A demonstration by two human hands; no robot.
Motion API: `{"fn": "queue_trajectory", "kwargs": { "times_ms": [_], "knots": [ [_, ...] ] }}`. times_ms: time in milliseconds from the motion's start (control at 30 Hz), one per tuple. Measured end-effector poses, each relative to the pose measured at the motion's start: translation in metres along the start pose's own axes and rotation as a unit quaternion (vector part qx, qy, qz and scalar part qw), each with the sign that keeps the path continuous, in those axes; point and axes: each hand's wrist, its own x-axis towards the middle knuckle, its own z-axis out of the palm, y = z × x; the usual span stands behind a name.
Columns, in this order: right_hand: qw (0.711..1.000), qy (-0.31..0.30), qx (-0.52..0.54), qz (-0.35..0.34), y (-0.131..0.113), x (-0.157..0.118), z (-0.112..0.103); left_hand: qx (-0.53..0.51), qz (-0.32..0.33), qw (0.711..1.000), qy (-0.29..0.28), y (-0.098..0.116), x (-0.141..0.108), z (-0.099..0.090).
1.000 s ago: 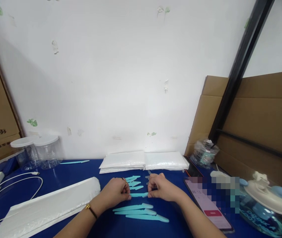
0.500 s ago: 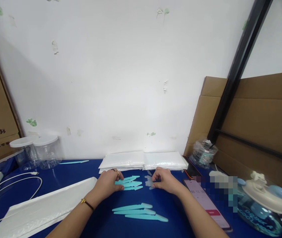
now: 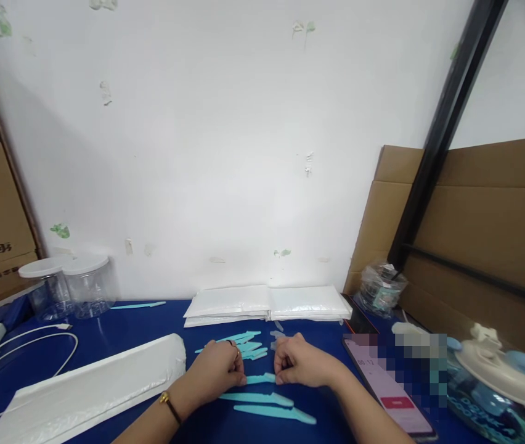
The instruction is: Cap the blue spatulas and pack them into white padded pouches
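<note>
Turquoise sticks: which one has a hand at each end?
The turquoise stick spanning from the left hand to the right hand. The others don't: two sticks lie nearer the camera, a cluster lies beyond, one stick lies beside the clear jars.

1. At the back of a blue table (image 3: 219, 427), white packets (image 3: 230, 302) are stacked.
2. Slim turquoise tools (image 3: 272, 412) and small translucent pieces (image 3: 275, 334) are spread mid-table.
3. A cable (image 3: 65, 326), lidded jars (image 3: 89, 287) and a long white packet (image 3: 100, 379) are set left; a phone (image 3: 389, 385) and a jug (image 3: 484, 414), right.
</note>
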Motion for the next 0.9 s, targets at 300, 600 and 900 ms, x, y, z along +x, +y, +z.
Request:
{"fn": "queue_trajectory", "kwargs": {
  "times_ms": [300, 600, 900],
  "knots": [
    [0.986, 0.152, -0.030, 0.068, 0.017, -0.001, -0.017, 0.028, -0.044, 0.994, 0.092, -0.031, 0.010, -0.010],
    [1.000, 0.003, 0.019, 0.012, -0.005, -0.012, -0.014, -0.026, 0.012, 0.998, -0.047, 0.001, -0.010, -0.004],
    [0.996, 0.080, -0.029, 0.000, 0.004, -0.005, -0.014, 0.008, -0.017, 1.000, 0.020, -0.023, 0.002, -0.009]
  ]
}}
